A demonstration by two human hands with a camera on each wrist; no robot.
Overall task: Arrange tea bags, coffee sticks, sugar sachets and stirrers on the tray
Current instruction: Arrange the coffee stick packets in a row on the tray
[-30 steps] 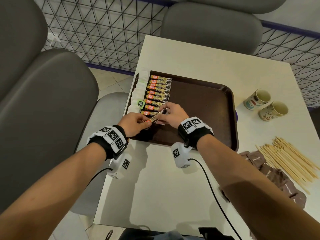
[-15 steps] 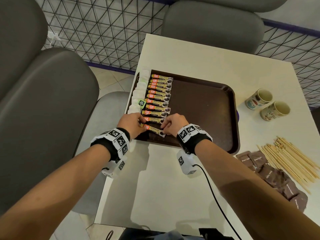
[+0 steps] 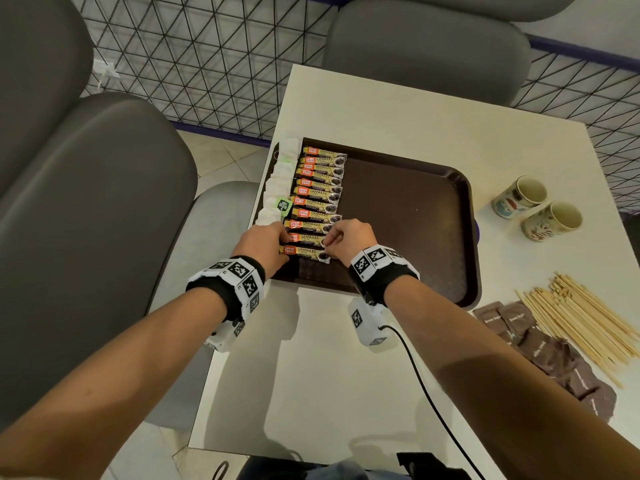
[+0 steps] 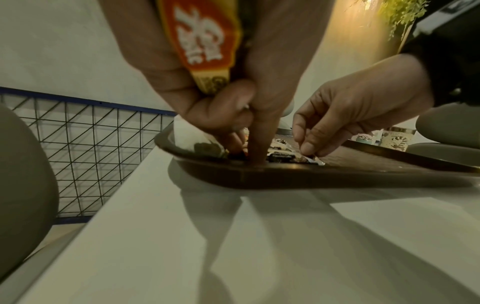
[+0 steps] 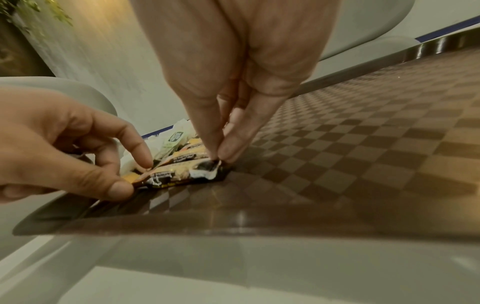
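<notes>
A brown tray (image 3: 408, 220) holds a column of coffee sticks (image 3: 320, 188) with white tea bags (image 3: 277, 181) along its left edge. The nearest coffee stick (image 3: 304, 252) lies flat at the near end of the column. My left hand (image 3: 282, 245) pinches its left end between thumb and forefinger. My right hand (image 3: 327, 245) pinches its right end (image 5: 207, 172). In the left wrist view, another coffee stick (image 4: 205, 41) is tucked in my left palm. Brown sugar sachets (image 3: 540, 351) and wooden stirrers (image 3: 581, 317) lie on the table to the right of the tray.
Two paper cups (image 3: 519, 197) (image 3: 552, 221) stand right of the tray. Grey chairs (image 3: 86, 202) surround the white table (image 3: 381, 109), whose left edge runs close by the tray. A black cable (image 3: 426, 386) trails from my right wrist.
The coffee stick was held tilted above the tray between both hands; it now lies flat at the near end of the column. Both hands came down and toward the tray's near edge.
</notes>
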